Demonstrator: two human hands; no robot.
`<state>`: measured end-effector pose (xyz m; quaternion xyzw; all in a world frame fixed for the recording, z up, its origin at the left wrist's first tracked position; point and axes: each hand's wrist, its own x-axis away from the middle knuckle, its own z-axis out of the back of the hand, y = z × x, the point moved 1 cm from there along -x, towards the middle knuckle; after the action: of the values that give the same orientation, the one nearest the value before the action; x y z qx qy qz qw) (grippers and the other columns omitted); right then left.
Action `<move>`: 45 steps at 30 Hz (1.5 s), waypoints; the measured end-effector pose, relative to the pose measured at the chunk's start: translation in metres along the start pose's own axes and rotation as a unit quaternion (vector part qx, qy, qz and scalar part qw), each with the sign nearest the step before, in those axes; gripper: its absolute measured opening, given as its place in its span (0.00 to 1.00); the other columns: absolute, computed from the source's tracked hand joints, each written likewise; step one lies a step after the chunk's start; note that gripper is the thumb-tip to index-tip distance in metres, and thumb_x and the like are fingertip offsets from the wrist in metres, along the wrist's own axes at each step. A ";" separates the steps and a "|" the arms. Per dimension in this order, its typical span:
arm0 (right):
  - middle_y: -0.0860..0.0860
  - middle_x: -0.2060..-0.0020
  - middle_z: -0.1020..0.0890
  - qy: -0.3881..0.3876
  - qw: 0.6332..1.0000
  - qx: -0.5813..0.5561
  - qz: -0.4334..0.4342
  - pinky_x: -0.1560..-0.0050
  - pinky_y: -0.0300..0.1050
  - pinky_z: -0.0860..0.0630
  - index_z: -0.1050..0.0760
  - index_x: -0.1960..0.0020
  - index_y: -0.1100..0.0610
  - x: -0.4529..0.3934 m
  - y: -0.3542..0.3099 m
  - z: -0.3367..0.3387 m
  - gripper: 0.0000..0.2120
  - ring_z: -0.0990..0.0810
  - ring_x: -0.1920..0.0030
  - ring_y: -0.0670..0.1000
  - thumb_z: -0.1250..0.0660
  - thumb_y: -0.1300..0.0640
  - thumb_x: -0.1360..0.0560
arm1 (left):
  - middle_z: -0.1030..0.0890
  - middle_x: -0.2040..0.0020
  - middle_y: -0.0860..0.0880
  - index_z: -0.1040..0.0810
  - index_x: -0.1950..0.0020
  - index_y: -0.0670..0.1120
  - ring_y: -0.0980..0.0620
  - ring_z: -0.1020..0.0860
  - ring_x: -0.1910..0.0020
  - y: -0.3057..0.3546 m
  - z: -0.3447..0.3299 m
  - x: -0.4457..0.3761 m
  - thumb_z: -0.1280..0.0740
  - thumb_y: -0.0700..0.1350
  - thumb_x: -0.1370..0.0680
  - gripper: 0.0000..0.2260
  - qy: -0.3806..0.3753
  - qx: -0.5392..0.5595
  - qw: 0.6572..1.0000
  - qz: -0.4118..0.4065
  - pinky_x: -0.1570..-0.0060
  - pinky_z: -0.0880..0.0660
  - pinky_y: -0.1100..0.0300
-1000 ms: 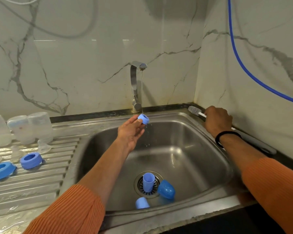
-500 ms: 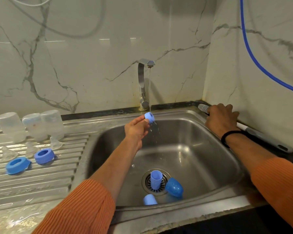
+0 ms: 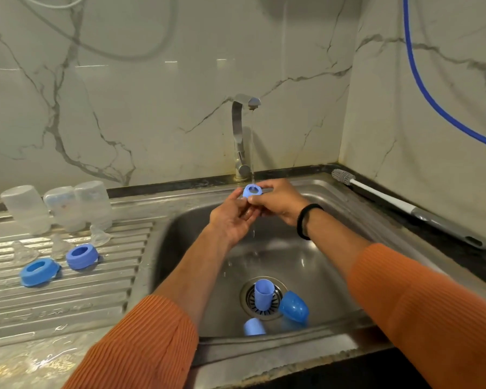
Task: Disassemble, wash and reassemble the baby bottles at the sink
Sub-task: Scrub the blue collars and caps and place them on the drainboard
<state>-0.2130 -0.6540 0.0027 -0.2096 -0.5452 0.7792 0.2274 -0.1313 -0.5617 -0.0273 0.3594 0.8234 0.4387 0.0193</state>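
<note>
Both hands hold a small blue bottle ring [image 3: 251, 190] under the thin stream from the tap [image 3: 242, 136]. My left hand [image 3: 232, 217] pinches it from the left, my right hand [image 3: 278, 202] grips it from the right. In the sink [image 3: 320, 265] lie a blue cap [image 3: 263, 294] upright on the drain, a darker blue dome cap [image 3: 293, 306] and another pale blue cap [image 3: 253, 327]. On the drainboard [image 3: 68, 293] stand three clear bottles [image 3: 59, 207] upside down, clear nipples [image 3: 59, 247] and two blue rings [image 3: 80, 256].
A bottle brush [image 3: 404, 206] with a white and grey handle lies on the dark counter along the right wall. A blue hose [image 3: 432, 99] hangs on that wall. Wet plastic sheeting [image 3: 34, 363] covers the counter at the front left.
My right hand let go of the bottle brush, left it on the counter and came over to the blue ring under the tap. The left hand kept the ring in the stream.
</note>
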 end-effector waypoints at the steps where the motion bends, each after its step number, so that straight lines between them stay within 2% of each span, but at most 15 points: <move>1: 0.61 0.46 0.14 0.013 0.999 -0.046 -0.014 0.57 0.46 0.16 0.20 0.35 0.61 -0.002 0.002 -0.008 0.19 0.16 0.54 0.54 0.24 0.66 0.26 | 0.15 0.49 0.40 0.21 0.34 0.46 0.47 0.17 0.56 0.001 0.001 0.000 0.40 0.30 0.18 0.18 0.005 -0.023 1.000 -0.013 0.55 0.19 0.55; 4: 0.58 0.51 0.13 0.049 0.999 -0.015 0.018 0.52 0.50 0.14 0.17 0.42 0.58 -0.008 0.012 -0.016 0.17 0.14 0.53 0.55 0.20 0.64 0.29 | 0.15 0.50 0.40 0.18 0.38 0.43 0.44 0.19 0.57 0.001 0.007 -0.005 0.39 0.33 0.18 0.15 0.038 -0.138 0.987 -0.071 0.58 0.21 0.55; 6: 0.51 0.53 0.13 0.077 0.992 0.070 0.069 0.54 0.39 0.17 0.16 0.43 0.56 -0.010 0.018 -0.013 0.18 0.15 0.53 0.49 0.19 0.64 0.31 | 0.14 0.49 0.40 0.16 0.42 0.44 0.41 0.15 0.53 -0.002 0.013 -0.010 0.32 0.42 0.18 0.08 0.045 -0.225 0.967 -0.116 0.50 0.17 0.51; 7: 0.48 0.54 0.14 0.085 0.988 0.097 0.089 0.57 0.31 0.21 0.16 0.44 0.55 -0.010 0.019 -0.012 0.17 0.16 0.54 0.44 0.19 0.64 0.31 | 0.14 0.48 0.40 0.15 0.42 0.45 0.41 0.14 0.50 -0.003 0.016 -0.010 0.29 0.47 0.19 0.09 0.032 -0.265 0.953 -0.141 0.47 0.16 0.49; 9: 0.43 0.56 0.16 0.097 0.981 0.123 0.119 0.63 0.24 0.26 0.17 0.44 0.52 -0.009 0.018 -0.013 0.18 0.19 0.55 0.37 0.20 0.66 0.31 | 0.13 0.49 0.42 0.16 0.39 0.44 0.43 0.14 0.48 -0.007 0.018 -0.010 0.27 0.53 0.21 0.16 -0.003 -0.305 0.935 -0.180 0.46 0.16 0.50; 11: 0.46 0.52 0.15 0.100 0.978 0.124 0.133 0.56 0.28 0.21 0.17 0.41 0.54 -0.012 0.017 -0.014 0.21 0.17 0.53 0.40 0.21 0.69 0.31 | 0.13 0.48 0.42 0.17 0.37 0.42 0.44 0.14 0.48 -0.007 0.016 -0.011 0.28 0.52 0.20 0.17 -0.010 -0.302 0.934 -0.192 0.48 0.16 0.53; 14: 0.51 0.46 0.14 0.084 0.987 0.085 0.108 0.43 0.47 0.17 0.19 0.36 0.57 -0.012 0.015 -0.014 0.23 0.15 0.46 0.48 0.24 0.68 0.30 | 0.14 0.46 0.40 0.18 0.35 0.41 0.43 0.15 0.48 -0.006 0.011 -0.013 0.33 0.46 0.16 0.13 -0.008 -0.235 0.961 -0.147 0.51 0.17 0.55; 18: 0.48 0.50 0.15 0.104 0.990 0.045 0.085 0.55 0.38 0.18 0.17 0.42 0.53 -0.015 0.018 -0.011 0.16 0.16 0.49 0.46 0.23 0.63 0.29 | 0.13 0.48 0.41 0.19 0.36 0.43 0.50 0.14 0.58 -0.001 0.005 -0.008 0.39 0.41 0.14 0.11 -0.016 -0.139 0.987 -0.075 0.61 0.17 0.59; 22: 0.49 0.50 0.15 0.111 0.990 0.038 0.074 0.44 0.48 0.17 0.16 0.43 0.55 -0.016 0.020 -0.006 0.15 0.16 0.48 0.48 0.23 0.62 0.29 | 0.12 0.58 0.42 0.19 0.41 0.41 0.50 0.13 0.63 0.001 0.003 -0.005 0.42 0.39 0.13 0.12 -0.024 -0.072 0.996 -0.040 0.65 0.18 0.58; 28: 0.48 0.49 0.14 0.091 0.987 0.084 0.100 0.45 0.43 0.18 0.16 0.41 0.55 -0.012 0.021 0.000 0.15 0.16 0.48 0.46 0.21 0.57 0.27 | 0.13 0.59 0.43 0.21 0.37 0.39 0.49 0.14 0.62 -0.003 0.003 -0.007 0.46 0.39 0.13 0.14 -0.028 -0.083 0.996 -0.023 0.62 0.16 0.56; 32: 0.53 0.44 0.14 0.060 0.973 0.184 0.123 0.49 0.39 0.22 0.15 0.39 0.56 -0.010 0.021 -0.003 0.14 0.17 0.46 0.49 0.25 0.58 0.25 | 0.13 0.53 0.43 0.22 0.34 0.39 0.52 0.14 0.61 -0.005 0.001 -0.005 0.45 0.39 0.13 0.15 -0.035 -0.104 0.993 -0.035 0.65 0.18 0.59; 37: 0.54 0.40 0.16 -0.004 0.986 0.136 0.093 0.42 0.45 0.21 0.16 0.38 0.57 -0.011 0.018 -0.002 0.19 0.19 0.40 0.53 0.26 0.67 0.27 | 0.14 0.47 0.40 0.22 0.32 0.39 0.49 0.14 0.57 -0.002 0.004 -0.006 0.42 0.40 0.13 0.14 -0.034 -0.091 0.994 -0.040 0.63 0.18 0.59; 40: 0.55 0.42 0.15 0.024 0.980 0.176 0.094 0.44 0.44 0.26 0.15 0.44 0.57 -0.013 0.019 0.002 0.13 0.20 0.39 0.54 0.23 0.63 0.28 | 0.15 0.43 0.38 0.25 0.30 0.37 0.47 0.14 0.52 -0.002 0.004 -0.005 0.41 0.40 0.14 0.14 -0.036 -0.099 0.993 -0.044 0.60 0.17 0.57; 43: 0.54 0.40 0.16 0.027 0.968 0.227 0.108 0.43 0.44 0.29 0.16 0.39 0.57 -0.013 0.023 0.002 0.20 0.21 0.37 0.53 0.21 0.60 0.30 | 0.17 0.39 0.37 0.25 0.30 0.38 0.43 0.16 0.46 -0.006 0.002 -0.006 0.39 0.41 0.14 0.14 -0.039 -0.130 0.989 -0.056 0.58 0.18 0.58; 45: 0.52 0.40 0.15 -0.004 0.977 0.188 0.106 0.39 0.47 0.25 0.17 0.37 0.54 -0.013 0.023 0.003 0.20 0.21 0.38 0.51 0.22 0.61 0.28 | 0.16 0.41 0.38 0.23 0.31 0.39 0.45 0.16 0.51 -0.007 0.003 -0.008 0.36 0.41 0.15 0.14 -0.025 -0.149 0.986 -0.067 0.59 0.19 0.59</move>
<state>-0.2068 -0.6709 -0.0173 -0.2167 -0.3649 0.8880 0.1770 -0.1285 -0.5669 -0.0369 0.3077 0.7702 0.5452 0.1221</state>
